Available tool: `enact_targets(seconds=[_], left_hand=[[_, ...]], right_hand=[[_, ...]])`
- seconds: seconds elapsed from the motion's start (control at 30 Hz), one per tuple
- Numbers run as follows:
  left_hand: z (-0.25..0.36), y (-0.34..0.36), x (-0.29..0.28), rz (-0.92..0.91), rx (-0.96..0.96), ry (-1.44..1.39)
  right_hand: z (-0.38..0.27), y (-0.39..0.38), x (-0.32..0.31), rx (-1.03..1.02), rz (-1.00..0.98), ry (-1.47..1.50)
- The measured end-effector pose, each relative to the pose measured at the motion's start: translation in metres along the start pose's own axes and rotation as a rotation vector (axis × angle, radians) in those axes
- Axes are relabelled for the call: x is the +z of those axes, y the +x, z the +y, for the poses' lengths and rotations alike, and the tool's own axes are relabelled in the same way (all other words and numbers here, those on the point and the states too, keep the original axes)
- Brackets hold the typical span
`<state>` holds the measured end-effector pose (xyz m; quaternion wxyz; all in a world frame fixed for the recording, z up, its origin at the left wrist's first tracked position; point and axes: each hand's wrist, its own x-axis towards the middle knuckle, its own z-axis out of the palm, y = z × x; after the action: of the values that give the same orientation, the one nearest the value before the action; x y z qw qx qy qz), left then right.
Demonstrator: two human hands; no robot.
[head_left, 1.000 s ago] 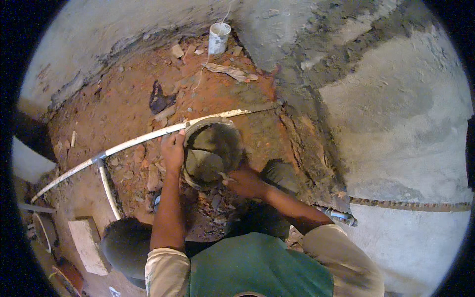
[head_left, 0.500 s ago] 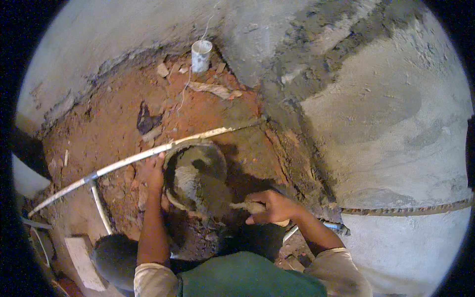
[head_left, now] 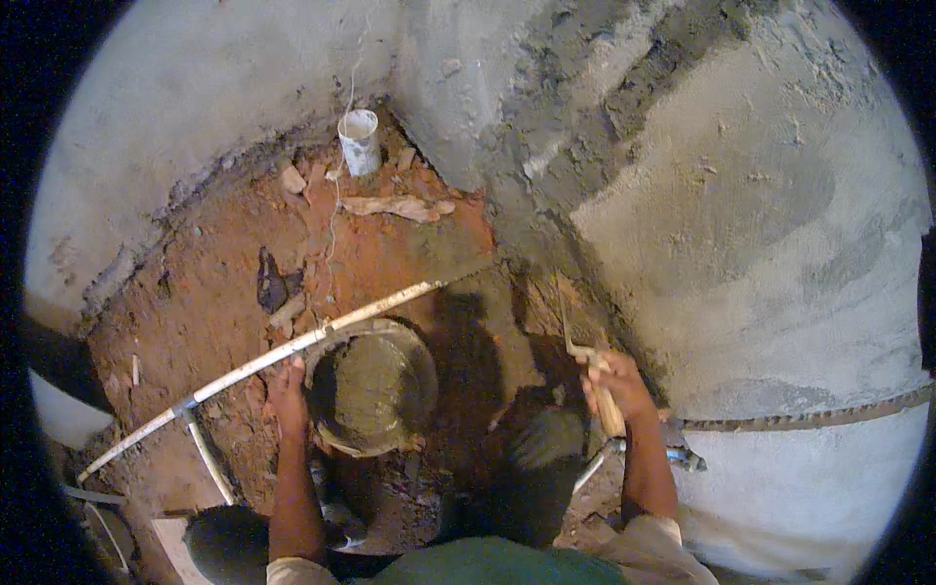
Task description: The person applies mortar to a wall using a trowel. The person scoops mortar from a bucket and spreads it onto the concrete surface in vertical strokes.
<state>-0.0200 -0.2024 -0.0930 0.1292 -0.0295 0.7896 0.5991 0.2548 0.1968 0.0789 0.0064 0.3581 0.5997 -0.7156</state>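
Note:
A round, mud-caked bucket (head_left: 426, 408) holds wet grey mortar (head_left: 366, 385) with a fairly smooth surface. My left hand (head_left: 288, 392) grips the bucket's left rim, close under the pale pipe; part of the fingers is hidden. On the right, my right hand (head_left: 626, 388) is closed round the wooden handle of a trowel (head_left: 610, 413). Its thin metal blade points up and away, seen nearly edge-on beside the base of the right wall. Whether mortar sits on the blade I cannot tell.
A pale pipe (head_left: 258, 364) crosses the reddish soil (head_left: 210, 292) behind the bucket. An upright white pipe stub (head_left: 361, 151) stands in the far corner, with a string beside it. Rough plastered walls (head_left: 721, 263) rise behind and right. A pale board (head_left: 175, 546) lies lower left.
My right hand has swung the trowel from over the bucket up and right, toward the wall base. The mortar heap in the bucket looks flatter. My left hand stays at the rim.

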Motion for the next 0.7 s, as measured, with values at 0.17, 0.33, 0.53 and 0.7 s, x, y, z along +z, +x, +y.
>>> enact_targets(seconds=[0.17, 0.33, 0.53, 0.7], left_hand=[[0.016, -0.003, 0.009, 0.072, 0.052, 0.041], [0.048, -0.019, 0.028, 0.148, 0.249, 0.115], [0.044, -0.027, 0.033, 0.145, 0.255, 0.185], [0.040, -0.028, 0.043, 0.133, 0.258, 0.030]], right_hand=[[0.030, -0.064, 0.037, 0.107, -0.059, -0.146], [0.079, -0.025, 0.102, -0.200, -0.290, -0.671], [0.048, 0.036, 0.173, -0.618, -0.312, -1.663], [0.075, 0.060, 0.210, -0.661, -0.614, -1.755]])
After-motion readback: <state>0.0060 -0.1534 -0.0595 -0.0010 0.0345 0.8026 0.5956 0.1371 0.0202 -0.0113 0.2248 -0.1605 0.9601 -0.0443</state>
